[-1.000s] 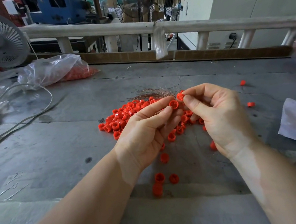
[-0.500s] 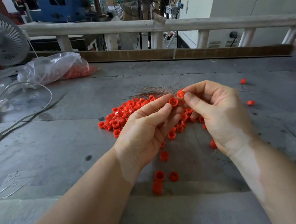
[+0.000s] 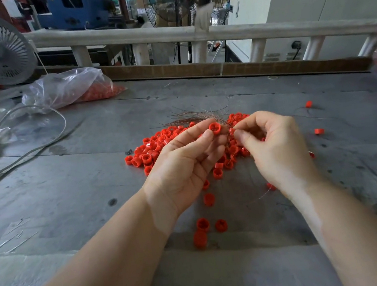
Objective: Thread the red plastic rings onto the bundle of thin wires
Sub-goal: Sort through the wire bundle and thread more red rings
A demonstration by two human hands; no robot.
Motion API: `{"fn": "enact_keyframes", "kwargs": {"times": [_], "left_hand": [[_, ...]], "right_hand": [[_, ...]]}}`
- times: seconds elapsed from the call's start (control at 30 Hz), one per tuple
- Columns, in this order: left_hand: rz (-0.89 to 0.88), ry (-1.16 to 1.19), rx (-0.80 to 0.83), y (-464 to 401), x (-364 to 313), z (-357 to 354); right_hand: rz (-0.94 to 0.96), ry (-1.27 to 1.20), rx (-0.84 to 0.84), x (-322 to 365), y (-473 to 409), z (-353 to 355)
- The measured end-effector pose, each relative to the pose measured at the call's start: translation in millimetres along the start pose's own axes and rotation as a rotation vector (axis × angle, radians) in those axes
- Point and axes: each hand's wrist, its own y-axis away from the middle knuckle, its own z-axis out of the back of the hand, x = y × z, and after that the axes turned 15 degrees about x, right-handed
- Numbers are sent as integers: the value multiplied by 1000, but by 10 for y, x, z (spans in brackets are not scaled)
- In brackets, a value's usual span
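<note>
Only the head cam here: left hand (image 3: 183, 165) pinches one red ring (image 3: 215, 128) between thumb and fingertip, open end up. Right hand (image 3: 279, 151) has its fingers closed on the wire bundle (image 3: 199, 114), which fans out just behind. Can't tell how many are threaded so far; the big ring pile (image 3: 158, 145) on the table (image 3: 66, 185) says loads left.

bright even daylight | soft shadows | edges bowed, slightly blurred
</note>
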Motion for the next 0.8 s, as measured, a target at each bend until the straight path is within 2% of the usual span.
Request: {"fn": "enact_keyframes", "kwargs": {"times": [0.13, 0.23, 0.3, 0.4, 0.5, 0.8], "left_hand": [[-7, 13, -2, -2, 1, 9], [-3, 10, -3, 1, 1, 13], [-1, 5, -7, 1, 4, 8], [-5, 8, -8, 0, 6, -5], [1, 17, -12, 0, 5, -13], [18, 6, -29, -7, 0, -11]], "right_hand": [[-53, 402, 119, 2, 41, -13], [-87, 513, 236, -10, 56, -7], [-59, 530, 242, -25, 47, -1], [-14, 335, 140, 0, 33, 17], [15, 128, 110, 31, 24, 30], [76, -114, 112, 38, 6, 17]]}}
